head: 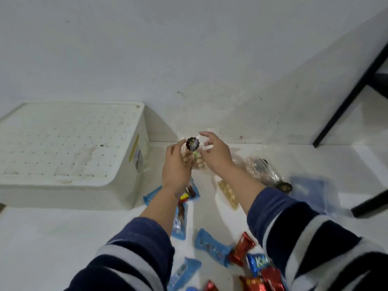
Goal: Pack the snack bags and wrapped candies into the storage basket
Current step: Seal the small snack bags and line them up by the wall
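Note:
A clear snack bag (pixel 194 153) with a black round label and pale round snacks is held up between both hands, just right of the basket. My left hand (pixel 176 164) grips its left side. My right hand (pixel 214 153) is at its right edge with fingers spread and loosely curved; contact there is unclear. The white perforated storage basket (pixel 134 164) stands at the left with nothing visible inside it. Two more clear snack bags (pixel 228 193) (pixel 262 171) lie under my right forearm. Blue candy packs (pixel 212 247) and red wrapped candies (pixel 243 248) lie scattered near me.
A white wall rises right behind the basket and the bags. A blue translucent pouch (pixel 310 192) lies at the right. Black furniture legs (pixel 352 89) slant across the right side, one foot (pixel 369 203) resting on the white surface.

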Action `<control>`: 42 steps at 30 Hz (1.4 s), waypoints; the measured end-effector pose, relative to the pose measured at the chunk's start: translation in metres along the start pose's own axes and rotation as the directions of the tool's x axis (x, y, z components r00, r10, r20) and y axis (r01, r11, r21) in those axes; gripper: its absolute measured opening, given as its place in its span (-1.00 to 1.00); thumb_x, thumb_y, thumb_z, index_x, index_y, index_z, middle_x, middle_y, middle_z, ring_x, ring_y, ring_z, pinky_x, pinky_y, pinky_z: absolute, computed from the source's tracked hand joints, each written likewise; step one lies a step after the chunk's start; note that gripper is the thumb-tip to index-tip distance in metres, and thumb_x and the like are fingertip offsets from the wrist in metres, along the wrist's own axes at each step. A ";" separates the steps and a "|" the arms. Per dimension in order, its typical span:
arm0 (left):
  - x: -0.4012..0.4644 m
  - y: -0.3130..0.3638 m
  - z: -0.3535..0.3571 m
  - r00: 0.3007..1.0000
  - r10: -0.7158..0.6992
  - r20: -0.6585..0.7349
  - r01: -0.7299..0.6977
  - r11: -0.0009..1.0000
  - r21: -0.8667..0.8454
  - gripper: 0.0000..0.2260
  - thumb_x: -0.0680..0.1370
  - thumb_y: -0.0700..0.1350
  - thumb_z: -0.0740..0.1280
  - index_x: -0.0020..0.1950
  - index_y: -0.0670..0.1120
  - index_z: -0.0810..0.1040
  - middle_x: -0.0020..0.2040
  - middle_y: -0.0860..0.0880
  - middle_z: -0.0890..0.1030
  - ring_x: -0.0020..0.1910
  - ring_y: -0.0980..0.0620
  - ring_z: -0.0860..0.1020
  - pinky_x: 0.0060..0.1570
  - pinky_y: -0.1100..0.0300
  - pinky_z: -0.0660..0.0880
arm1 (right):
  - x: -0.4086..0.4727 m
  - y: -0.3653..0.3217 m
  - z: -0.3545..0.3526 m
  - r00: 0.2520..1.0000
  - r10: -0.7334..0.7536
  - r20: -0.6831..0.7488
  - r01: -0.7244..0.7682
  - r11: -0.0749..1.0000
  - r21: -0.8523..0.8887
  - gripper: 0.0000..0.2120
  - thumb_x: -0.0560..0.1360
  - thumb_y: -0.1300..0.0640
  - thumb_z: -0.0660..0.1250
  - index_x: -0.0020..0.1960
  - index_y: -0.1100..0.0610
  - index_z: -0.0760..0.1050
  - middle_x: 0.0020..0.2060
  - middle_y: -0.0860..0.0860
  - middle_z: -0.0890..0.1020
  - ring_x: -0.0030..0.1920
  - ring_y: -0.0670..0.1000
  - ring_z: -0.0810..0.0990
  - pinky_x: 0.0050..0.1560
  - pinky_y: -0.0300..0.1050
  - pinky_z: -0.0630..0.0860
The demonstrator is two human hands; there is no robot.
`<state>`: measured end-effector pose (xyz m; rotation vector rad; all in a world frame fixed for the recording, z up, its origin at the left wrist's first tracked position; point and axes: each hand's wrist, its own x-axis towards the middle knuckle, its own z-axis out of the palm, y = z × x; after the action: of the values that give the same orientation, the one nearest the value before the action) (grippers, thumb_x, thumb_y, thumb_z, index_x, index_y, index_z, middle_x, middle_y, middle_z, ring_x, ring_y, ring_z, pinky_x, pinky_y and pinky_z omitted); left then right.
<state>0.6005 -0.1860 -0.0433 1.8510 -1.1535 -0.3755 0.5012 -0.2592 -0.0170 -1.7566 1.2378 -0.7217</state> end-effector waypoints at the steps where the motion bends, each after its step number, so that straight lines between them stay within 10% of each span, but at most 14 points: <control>1: 0.014 -0.007 0.001 1.000 -0.010 -0.004 0.010 1.000 -0.005 -0.50 0.53 -0.23 0.33 0.45 0.00 0.32 0.33 -0.01 0.35 0.11 0.06 0.49 0.03 0.27 0.37 | 0.015 -0.001 0.008 1.000 0.001 0.022 -0.001 1.000 0.006 -0.55 0.52 0.31 0.29 0.33 -0.06 0.44 0.02 -0.01 0.48 -0.07 0.02 0.53 -0.12 -0.27 0.42; 8: 0.083 -0.046 0.022 0.995 -0.096 0.001 0.096 0.995 -0.021 -0.43 0.52 -0.24 0.36 0.48 0.03 0.27 0.34 0.01 0.32 0.17 0.09 0.44 0.14 0.24 0.39 | 0.080 0.004 0.032 0.985 0.079 0.155 -0.091 0.993 0.077 -0.46 0.53 0.38 0.18 0.41 -0.04 0.37 0.14 0.04 0.41 0.04 0.02 0.48 -0.12 -0.26 0.43; 13: 0.082 -0.057 0.030 0.992 -0.115 0.057 0.119 0.990 -0.077 -0.36 0.51 -0.20 0.40 0.52 0.00 0.20 0.41 -0.08 0.30 0.35 0.00 0.39 0.25 0.29 0.30 | 0.077 0.005 0.027 0.980 0.068 0.187 -0.069 0.998 0.002 -0.49 0.53 0.39 0.19 0.40 0.03 0.41 0.39 0.07 0.41 0.34 0.10 0.45 0.26 -0.08 0.44; 20: 0.037 -0.026 0.025 0.993 0.026 0.115 -0.032 0.998 0.050 -0.37 0.52 -0.21 0.39 0.52 -0.03 0.19 0.47 -0.04 0.26 0.35 0.11 0.34 0.22 0.39 0.20 | 0.034 -0.003 -0.015 0.963 0.068 0.259 -0.024 0.985 -0.171 -0.65 0.56 0.22 0.27 0.32 0.04 0.48 0.31 0.07 0.47 0.19 0.05 0.50 0.01 -0.22 0.37; 30: -0.041 0.033 0.059 0.806 0.014 0.592 -0.104 0.987 0.119 -0.13 0.41 0.15 0.46 0.56 0.08 0.02 0.53 -0.01 0.15 0.48 -0.03 0.23 0.38 0.09 0.25 | -0.032 0.006 -0.115 0.990 0.117 0.076 -0.060 0.849 -0.526 -0.68 0.55 0.24 0.22 0.27 0.04 0.52 0.34 0.03 0.48 0.33 0.04 0.45 0.28 -0.14 0.39; 42: -0.085 0.019 0.082 0.883 -0.034 0.469 -0.035 0.990 0.139 -0.20 0.42 -0.13 0.45 0.54 0.10 0.10 0.33 -0.09 0.36 0.27 -0.11 0.45 0.25 0.08 0.40 | -0.064 0.062 -0.132 0.915 0.314 -0.254 -0.397 0.814 -0.424 -0.81 0.53 0.20 0.30 0.04 0.23 0.65 -0.03 0.10 0.69 -0.09 0.05 0.63 -0.25 -0.23 0.45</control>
<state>0.4925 -0.1613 -0.0897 1.9410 -1.5398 -0.7945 0.3423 -0.2497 -0.0079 -1.7753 1.9301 -0.3712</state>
